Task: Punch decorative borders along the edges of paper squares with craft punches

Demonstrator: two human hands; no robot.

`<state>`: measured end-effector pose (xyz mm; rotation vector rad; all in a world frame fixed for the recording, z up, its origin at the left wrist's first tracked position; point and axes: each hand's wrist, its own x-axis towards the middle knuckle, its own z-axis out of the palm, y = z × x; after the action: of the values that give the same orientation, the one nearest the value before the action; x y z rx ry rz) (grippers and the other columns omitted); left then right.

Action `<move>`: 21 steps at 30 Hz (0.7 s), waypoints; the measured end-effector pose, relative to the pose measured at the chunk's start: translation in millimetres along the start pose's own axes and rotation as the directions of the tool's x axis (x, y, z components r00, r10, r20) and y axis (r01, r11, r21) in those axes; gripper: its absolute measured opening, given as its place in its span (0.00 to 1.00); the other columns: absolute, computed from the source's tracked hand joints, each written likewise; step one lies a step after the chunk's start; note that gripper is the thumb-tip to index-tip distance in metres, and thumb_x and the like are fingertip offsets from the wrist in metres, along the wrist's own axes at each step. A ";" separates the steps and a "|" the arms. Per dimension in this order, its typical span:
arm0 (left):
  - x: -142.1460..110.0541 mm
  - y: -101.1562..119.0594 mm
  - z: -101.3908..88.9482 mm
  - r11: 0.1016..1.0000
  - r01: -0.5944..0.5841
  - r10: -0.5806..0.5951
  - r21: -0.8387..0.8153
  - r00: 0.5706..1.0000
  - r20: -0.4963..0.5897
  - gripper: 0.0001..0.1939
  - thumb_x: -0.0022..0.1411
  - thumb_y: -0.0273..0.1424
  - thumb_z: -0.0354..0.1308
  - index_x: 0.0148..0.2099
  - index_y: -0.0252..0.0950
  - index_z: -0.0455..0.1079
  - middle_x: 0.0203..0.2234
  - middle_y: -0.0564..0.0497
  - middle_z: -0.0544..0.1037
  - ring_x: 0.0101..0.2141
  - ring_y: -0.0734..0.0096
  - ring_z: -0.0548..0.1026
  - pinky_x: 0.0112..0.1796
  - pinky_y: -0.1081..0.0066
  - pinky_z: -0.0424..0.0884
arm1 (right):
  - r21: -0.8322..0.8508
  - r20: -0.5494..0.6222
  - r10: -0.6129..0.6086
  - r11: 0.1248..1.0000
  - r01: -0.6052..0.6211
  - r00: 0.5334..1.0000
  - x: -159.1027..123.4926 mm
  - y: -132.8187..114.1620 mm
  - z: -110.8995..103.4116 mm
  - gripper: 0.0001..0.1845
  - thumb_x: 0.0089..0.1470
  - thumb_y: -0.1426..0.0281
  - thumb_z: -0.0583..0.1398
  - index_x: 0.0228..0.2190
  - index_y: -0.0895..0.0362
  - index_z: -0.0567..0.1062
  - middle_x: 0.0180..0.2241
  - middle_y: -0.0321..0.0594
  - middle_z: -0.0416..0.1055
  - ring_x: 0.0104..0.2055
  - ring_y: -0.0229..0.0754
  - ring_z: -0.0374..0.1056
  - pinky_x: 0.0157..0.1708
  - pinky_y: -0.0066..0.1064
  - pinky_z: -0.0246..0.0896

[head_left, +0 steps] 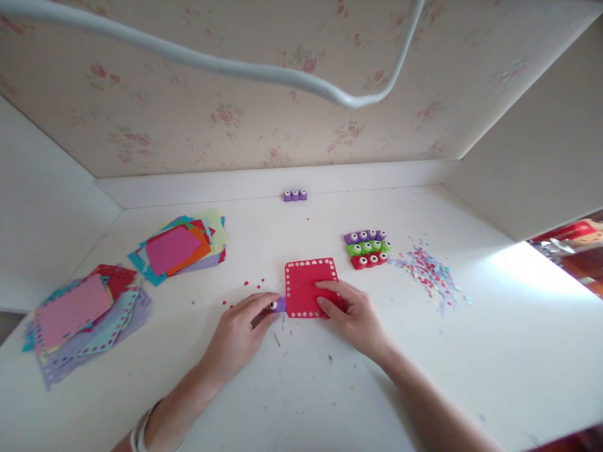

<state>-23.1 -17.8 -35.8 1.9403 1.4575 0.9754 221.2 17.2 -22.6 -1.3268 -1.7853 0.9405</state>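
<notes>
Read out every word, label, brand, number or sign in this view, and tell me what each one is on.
No readable text anywhere.
Purple craft punch in the left hand: the dark mark on its white button is too small to read.
Rows of punches: their button marks are too small as well.
Red card: cut-out shapes, no writing visible.

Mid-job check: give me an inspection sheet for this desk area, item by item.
surface: white desktop, dark marks below the card
job's things: red card, shaped holes along its edges; purple punch at its left edge
clutter: plain paper pile, punched paper pile, confetti, punch rows
grippers: left hand grips the punch; right hand on the card
cables: pale cord or tube overhead, cannot tell which
surroundings: floral wall, white side panels
</notes>
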 end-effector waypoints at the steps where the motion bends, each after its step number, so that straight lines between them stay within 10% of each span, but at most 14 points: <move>1: -0.2 -0.1 0.1 1.000 0.004 -0.004 -0.004 1.000 0.003 0.12 0.64 0.32 0.58 0.51 0.48 0.72 0.44 0.52 0.79 0.42 0.65 0.79 0.45 0.65 0.78 | -0.009 -0.002 -0.008 1.000 0.008 1.000 -0.3 -0.7 -0.6 0.13 0.56 0.68 0.59 0.44 0.53 0.78 0.44 0.43 0.77 0.43 0.46 0.74 0.41 0.37 0.72; 21: 4.0 3.3 -0.6 0.988 -0.081 0.079 0.135 0.997 0.026 0.13 0.67 0.33 0.56 0.52 0.47 0.72 0.45 0.50 0.79 0.46 0.64 0.77 0.49 0.64 0.76 | 0.007 0.004 -0.093 0.996 0.093 0.996 -7.2 -13.7 -1.6 0.11 0.58 0.71 0.59 0.42 0.53 0.79 0.40 0.42 0.78 0.39 0.42 0.74 0.37 0.31 0.71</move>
<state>-21.0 -14.9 -32.0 2.1143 1.4789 0.9094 218.1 7.7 -10.8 -1.2277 -1.8287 0.8985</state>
